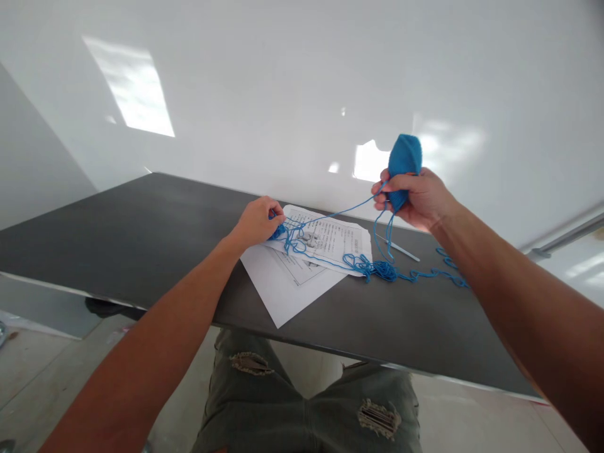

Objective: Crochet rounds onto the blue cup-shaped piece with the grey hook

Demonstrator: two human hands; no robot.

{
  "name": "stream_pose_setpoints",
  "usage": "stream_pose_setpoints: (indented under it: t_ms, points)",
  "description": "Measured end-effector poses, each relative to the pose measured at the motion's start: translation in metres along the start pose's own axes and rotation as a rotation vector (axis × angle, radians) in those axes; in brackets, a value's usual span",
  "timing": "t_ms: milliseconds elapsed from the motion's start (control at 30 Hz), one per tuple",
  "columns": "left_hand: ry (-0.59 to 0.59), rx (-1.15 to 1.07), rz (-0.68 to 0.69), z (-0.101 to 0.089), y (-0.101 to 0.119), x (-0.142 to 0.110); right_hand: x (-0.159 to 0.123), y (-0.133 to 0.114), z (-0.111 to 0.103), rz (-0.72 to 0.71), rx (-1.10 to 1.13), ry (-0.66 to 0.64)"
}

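My right hand is raised above the table, its fingers closed around a blue knitted or crocheted piece. A small orange bit shows beside the thumb. From this hand a strand of blue yarn runs down and left to my left hand. My left hand rests low over the papers, fingers closed on a bundle of blue yarn. Loose loops hang below the right hand. A tangled clump of yarn lies at the right edge of the printed sheet.
The dark table stands against a white wall. A plain white sheet lies under the printed one. To the right are a slim pale-handled tool and more loose yarn. My knees are below the table's front edge.
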State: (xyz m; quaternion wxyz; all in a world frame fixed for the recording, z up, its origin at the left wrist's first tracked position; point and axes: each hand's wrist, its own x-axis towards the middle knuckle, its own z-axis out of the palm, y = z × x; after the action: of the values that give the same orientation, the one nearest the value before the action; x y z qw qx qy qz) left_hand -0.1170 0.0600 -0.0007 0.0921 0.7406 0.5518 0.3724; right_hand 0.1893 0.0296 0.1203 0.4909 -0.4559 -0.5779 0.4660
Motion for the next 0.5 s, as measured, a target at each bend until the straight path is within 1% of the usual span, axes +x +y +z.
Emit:
stream_pose_setpoints:
  t_ms: [167, 200, 267, 333, 400, 433, 500]
  points:
    - [0.061, -0.031, -0.062, 0.000, -0.002, 0.002, 0.001, -0.039, -0.015, -0.036, 0.063, 0.050]
    - [0.078, -0.039, -0.077, 0.000, -0.002, 0.002, 0.000, -0.047, -0.018, -0.063, 0.038, 0.064]
    - [0.119, -0.061, -0.112, -0.001, -0.002, 0.003, -0.003, -0.062, -0.023, -0.162, -0.093, 0.100]
    - [0.158, -0.094, -0.147, -0.002, -0.002, 0.003, -0.009, -0.072, -0.027, -0.267, -0.334, 0.165]
    - [0.191, -0.138, -0.178, -0.002, -0.001, 0.003, -0.014, -0.078, -0.030, -0.309, -0.683, 0.247]
    - [0.205, -0.163, -0.191, -0.002, -0.001, 0.003, -0.015, -0.080, -0.032, -0.297, -0.877, 0.268]
    - [0.237, -0.211, -0.217, -0.002, -0.001, 0.003, -0.012, -0.082, -0.038, -0.237, -1.260, 0.256]
